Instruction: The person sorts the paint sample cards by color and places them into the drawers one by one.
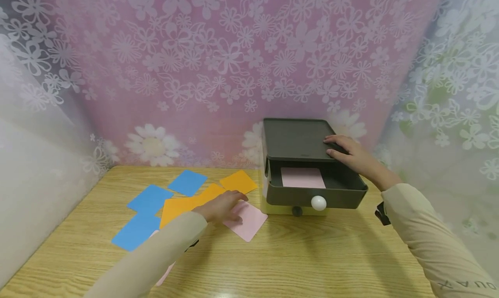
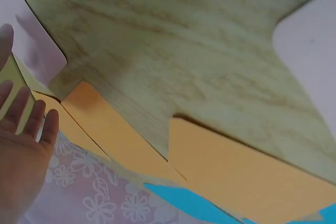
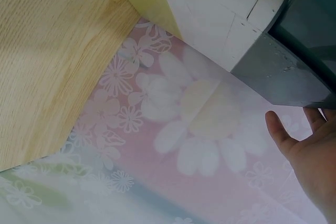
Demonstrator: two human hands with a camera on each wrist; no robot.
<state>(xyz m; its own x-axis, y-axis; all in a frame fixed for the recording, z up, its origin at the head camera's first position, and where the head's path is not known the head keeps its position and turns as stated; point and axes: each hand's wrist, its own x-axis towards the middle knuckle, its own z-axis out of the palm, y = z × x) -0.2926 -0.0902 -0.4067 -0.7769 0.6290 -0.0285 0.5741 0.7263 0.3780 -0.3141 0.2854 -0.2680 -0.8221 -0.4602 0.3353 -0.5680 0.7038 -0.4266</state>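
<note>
**Left hand (image 1: 220, 206) over pink card (image 1: 252, 222)**

Head view: fingers loose above that card on the tabletop (image 1: 304, 263), beside the drawer box (image 1: 296, 137), the right hand (image 1: 352, 158) resting straight-fingered on its top! Left wrist: fingers spread, orange cards (image 2: 252, 166) nearby. Right wrist: thumb extended beside the box's dark edge.

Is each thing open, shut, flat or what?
Top drawer, pulled open
Yellow drawer, shut
Drawer's pink card, lying inside
Left hand, relaxed
Pink card beneath it, partly covered
Pink card by left sleeve, partly hidden
Orange cards, flat on the table
Blue cards, lying flat
Right hand, resting on box top
</note>
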